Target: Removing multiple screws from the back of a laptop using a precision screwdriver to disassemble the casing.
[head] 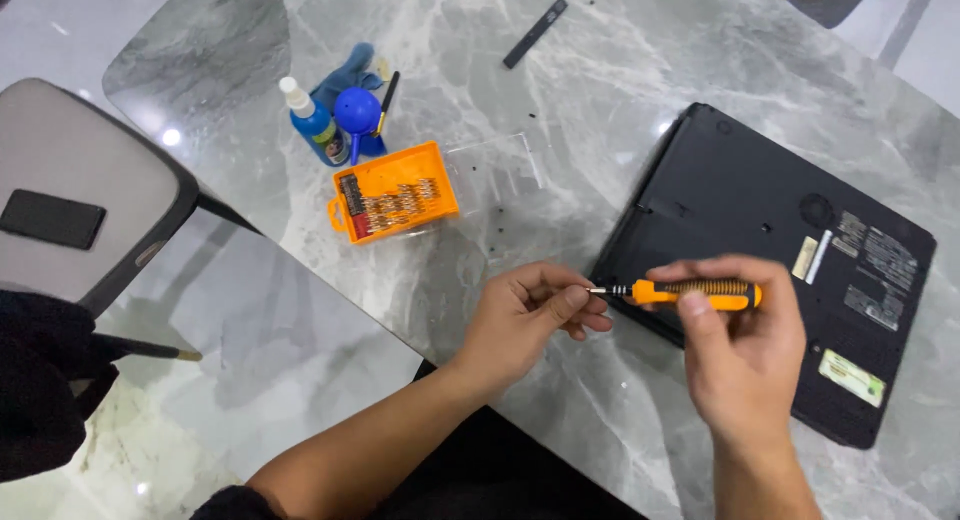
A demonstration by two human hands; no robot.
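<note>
Rectangular stickers [852, 377] (white, grey, pale green) dot the black laptop's [740, 200] underside

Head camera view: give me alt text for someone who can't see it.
The right hand holds an orange screwdriver level while the left hand pinches its tip, beside an upturned black laptop on a grey marble table. An open orange bit case lies further left.

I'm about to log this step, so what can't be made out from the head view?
- Screwdriver tip: covered by the left hand fingertips; the bit type is too small to tell.
- Screwdriver handle end: wrapped by the right hand.
- Bits in the orange case: too small to tell apart.
- Loose screws on the table: mere dark specks.
- Laptop near edge: partly behind the right hand.
</note>
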